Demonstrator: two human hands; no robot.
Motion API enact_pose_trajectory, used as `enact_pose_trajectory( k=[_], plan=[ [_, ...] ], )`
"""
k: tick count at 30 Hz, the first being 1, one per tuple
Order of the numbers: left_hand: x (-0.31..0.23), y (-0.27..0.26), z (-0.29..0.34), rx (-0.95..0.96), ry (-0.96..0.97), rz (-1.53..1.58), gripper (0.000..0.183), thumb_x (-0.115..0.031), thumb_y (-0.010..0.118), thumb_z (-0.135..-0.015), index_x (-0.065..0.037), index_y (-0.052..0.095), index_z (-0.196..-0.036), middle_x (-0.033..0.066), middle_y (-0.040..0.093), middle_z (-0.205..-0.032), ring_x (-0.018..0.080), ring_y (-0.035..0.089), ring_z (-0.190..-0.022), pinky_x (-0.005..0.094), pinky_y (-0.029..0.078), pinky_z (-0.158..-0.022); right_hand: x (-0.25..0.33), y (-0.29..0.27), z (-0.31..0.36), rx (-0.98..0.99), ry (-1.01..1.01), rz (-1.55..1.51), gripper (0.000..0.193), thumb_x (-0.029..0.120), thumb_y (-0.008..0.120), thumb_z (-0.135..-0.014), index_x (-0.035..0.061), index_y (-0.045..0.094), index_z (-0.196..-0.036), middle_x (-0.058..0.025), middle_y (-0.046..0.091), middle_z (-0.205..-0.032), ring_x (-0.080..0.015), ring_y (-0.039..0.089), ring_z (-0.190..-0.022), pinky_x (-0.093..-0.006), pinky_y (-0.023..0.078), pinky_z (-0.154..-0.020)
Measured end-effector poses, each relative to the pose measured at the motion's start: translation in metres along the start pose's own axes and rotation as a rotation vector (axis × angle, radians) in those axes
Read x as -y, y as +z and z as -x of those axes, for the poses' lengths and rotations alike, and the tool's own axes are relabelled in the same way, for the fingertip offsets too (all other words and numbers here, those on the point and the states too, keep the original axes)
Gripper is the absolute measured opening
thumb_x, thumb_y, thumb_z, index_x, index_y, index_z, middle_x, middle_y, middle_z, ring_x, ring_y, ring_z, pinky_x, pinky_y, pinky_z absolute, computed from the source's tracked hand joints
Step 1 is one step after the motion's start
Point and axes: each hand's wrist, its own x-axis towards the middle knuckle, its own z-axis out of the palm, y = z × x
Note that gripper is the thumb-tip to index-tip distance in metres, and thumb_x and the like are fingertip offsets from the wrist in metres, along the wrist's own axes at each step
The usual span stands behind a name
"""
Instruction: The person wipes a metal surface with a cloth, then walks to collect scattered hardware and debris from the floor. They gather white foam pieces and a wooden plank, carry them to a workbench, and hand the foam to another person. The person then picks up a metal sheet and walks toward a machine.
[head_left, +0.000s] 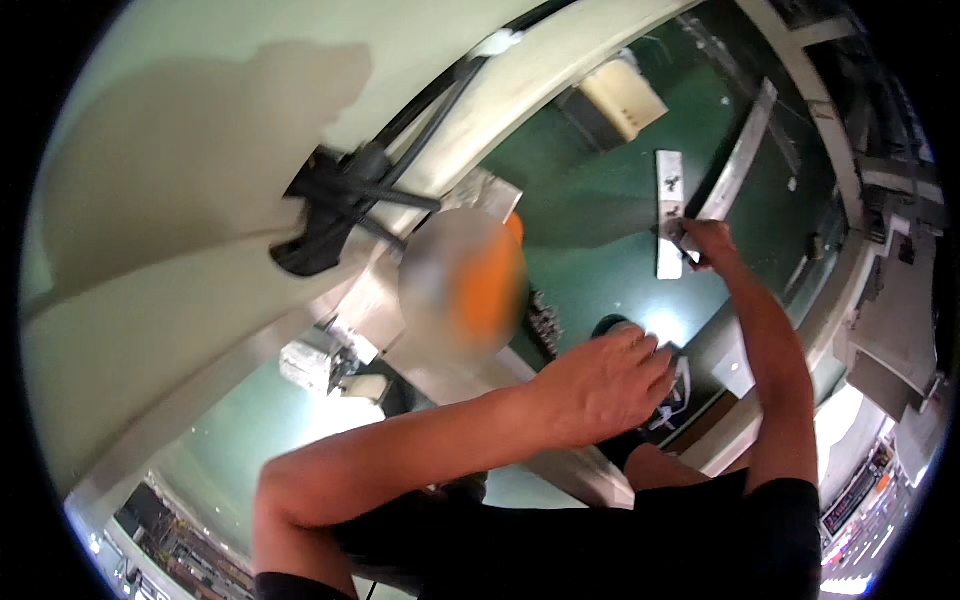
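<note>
My right hand is closed around a small dark object at the lower part of a white strip. The object's kind is not clear. Dark marks show on the strip, which lies on the green floor. Nearer to me, my left hand hangs in front of my body with its fingers curled in. Whatever it may hold is hidden by the fingers. A long pale bar lies slanting just beyond my right hand.
A blurred round object, grey and orange, is left of centre, close to the camera. Black hook-like brackets stick out by a pale panel. A cream bin stands on the floor at the back. My shoe shows below my left hand.
</note>
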Motion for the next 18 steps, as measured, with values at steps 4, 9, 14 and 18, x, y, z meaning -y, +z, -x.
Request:
enact_pose_trajectory(
  k=[4,9,14,18],
  plan=[
    [-0.024,-0.039,0.073,0.503,-0.116,0.273,0.021,-0.014,0.058,-0.079,-0.001,0.062,-0.095,0.0160,0.062,-0.096,0.0324,0.061,-0.090,0.0430,0.049,-0.078,0.033,-0.011,0.092,0.327,0.004,0.418,0.069,0.055,0.053,-0.087,-0.0141,0.059,-0.090,-0.0215,0.063,-0.071,-0.0297,0.064,-0.050,-0.0366,0.055,-0.042],
    [-0.043,-0.080,0.176,0.678,-0.578,0.513,0.016,-0.020,0.056,-0.086,-0.006,0.063,-0.087,0.0131,0.063,-0.086,0.0336,0.061,-0.082,0.0431,0.049,-0.070,0.113,0.034,0.207,0.183,-0.735,0.797,0.041,0.035,0.066,-0.082,0.0039,0.060,-0.108,-0.0142,0.066,-0.083,-0.0282,0.065,-0.079,-0.0408,0.052,-0.070],
    [-0.073,-0.123,0.297,0.536,-1.146,0.558,0.014,-0.017,0.059,-0.085,-0.005,0.065,-0.087,0.0092,0.066,-0.077,0.0243,0.063,-0.074,0.0351,0.049,-0.068,0.208,0.072,0.358,0.158,-1.363,0.155,0.063,0.017,0.071,-0.078,0.0113,0.043,-0.135,-0.0105,0.054,-0.118,-0.0194,0.056,-0.096,-0.0350,0.048,-0.081],
    [-0.073,-0.101,0.422,0.189,-1.578,0.824,0.020,-0.017,0.053,-0.089,-0.001,0.065,-0.087,0.0073,0.067,-0.078,0.0157,0.064,-0.075,0.0320,0.049,-0.069,0.232,0.070,0.417,-0.030,-1.488,0.068,0.061,0.023,0.069,-0.080,0.0077,0.043,-0.134,-0.0120,0.054,-0.119,-0.0199,0.054,-0.101,-0.0353,0.046,-0.086]
  ],
)
